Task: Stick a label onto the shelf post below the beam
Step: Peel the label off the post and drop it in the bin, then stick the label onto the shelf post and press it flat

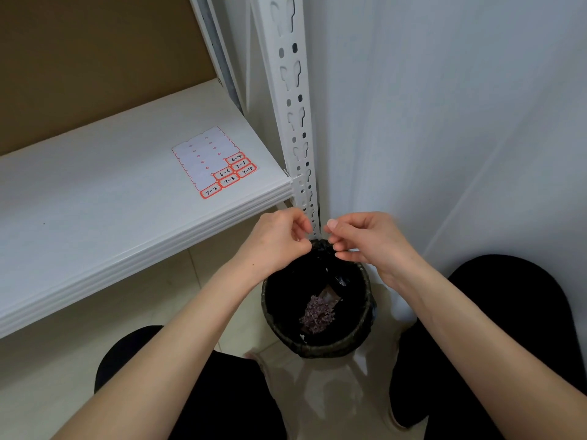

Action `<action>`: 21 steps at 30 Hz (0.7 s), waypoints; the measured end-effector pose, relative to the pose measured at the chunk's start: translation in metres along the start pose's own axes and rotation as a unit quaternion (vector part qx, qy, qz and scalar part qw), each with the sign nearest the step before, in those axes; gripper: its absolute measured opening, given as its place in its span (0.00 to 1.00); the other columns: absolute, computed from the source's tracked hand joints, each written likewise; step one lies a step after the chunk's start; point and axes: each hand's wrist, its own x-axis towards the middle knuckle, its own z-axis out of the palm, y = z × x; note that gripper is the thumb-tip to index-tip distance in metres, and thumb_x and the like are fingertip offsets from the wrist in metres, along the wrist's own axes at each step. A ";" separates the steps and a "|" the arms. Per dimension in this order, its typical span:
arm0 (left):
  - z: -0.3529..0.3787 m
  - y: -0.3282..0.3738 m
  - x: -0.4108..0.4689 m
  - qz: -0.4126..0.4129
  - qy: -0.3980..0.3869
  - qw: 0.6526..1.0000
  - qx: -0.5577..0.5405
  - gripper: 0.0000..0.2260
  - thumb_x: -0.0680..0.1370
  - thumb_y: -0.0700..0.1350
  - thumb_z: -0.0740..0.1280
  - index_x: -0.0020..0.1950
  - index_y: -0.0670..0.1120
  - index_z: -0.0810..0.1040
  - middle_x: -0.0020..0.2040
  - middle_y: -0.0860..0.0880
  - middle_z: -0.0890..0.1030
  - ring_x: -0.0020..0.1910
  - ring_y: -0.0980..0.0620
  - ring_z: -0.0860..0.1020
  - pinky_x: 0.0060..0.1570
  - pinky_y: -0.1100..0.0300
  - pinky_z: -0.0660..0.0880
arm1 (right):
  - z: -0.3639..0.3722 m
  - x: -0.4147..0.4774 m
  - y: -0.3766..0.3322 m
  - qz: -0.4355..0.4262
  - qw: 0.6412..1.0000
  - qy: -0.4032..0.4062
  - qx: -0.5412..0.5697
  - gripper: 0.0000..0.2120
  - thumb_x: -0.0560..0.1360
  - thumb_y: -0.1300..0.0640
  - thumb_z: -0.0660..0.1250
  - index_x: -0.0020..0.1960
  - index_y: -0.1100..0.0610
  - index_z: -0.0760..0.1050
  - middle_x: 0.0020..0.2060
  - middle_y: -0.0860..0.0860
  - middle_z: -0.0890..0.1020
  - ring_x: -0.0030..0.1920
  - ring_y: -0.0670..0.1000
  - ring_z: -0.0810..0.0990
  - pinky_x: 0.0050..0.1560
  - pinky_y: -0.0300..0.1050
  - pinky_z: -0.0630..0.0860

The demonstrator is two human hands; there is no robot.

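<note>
— Where are the hands?
— Both are raised to the post [298, 154] just below the beam [158, 246], above a black bin [317, 349]. The left hand [279, 236] is curled at the post's left edge; the right hand [365, 242] is drawn into a narrow pinch just beside it.
— Is a label held?
— That cannot be told; perhaps it is hidden by the fingertips. A sheet [197, 160] bearing six red-edged labels [229, 180] is laid on the shelf [95, 185].

Shelf post [302, 173] foot behind bin [317, 348]
</note>
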 end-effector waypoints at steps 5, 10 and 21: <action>-0.005 0.006 0.000 0.000 0.018 0.997 -0.069 0.08 0.77 0.44 0.67 0.39 0.53 0.78 0.32 0.55 0.80 0.28 0.60 0.79 0.37 0.68 0.76 | 0.002 0.000 -0.005 -0.016 0.999 0.009 0.051 0.06 0.77 0.61 0.65 0.45 0.60 0.81 0.32 0.51 0.79 0.29 0.44 0.75 0.34 0.36 0.78; -0.031 0.025 0.009 0.064 0.162 0.980 -0.092 0.15 0.80 0.48 0.62 0.32 0.55 0.75 0.34 0.53 0.79 0.34 0.55 0.80 0.44 0.56 0.78 | 0.011 0.001 -0.040 -0.118 0.990 0.069 0.021 0.12 0.71 0.57 0.73 0.30 0.55 0.75 0.22 0.44 0.72 0.23 0.42 0.68 0.28 0.32 0.69; -0.129 0.081 0.033 0.181 0.394 0.879 -0.199 0.08 0.77 0.38 0.65 0.53 0.49 0.72 0.52 0.50 0.73 0.50 0.57 0.74 0.47 0.65 0.74 | 0.029 0.023 -0.153 -0.363 0.920 0.149 0.015 0.08 0.72 0.57 0.72 0.50 0.50 0.79 0.37 0.44 0.79 0.37 0.40 0.76 0.43 0.30 0.74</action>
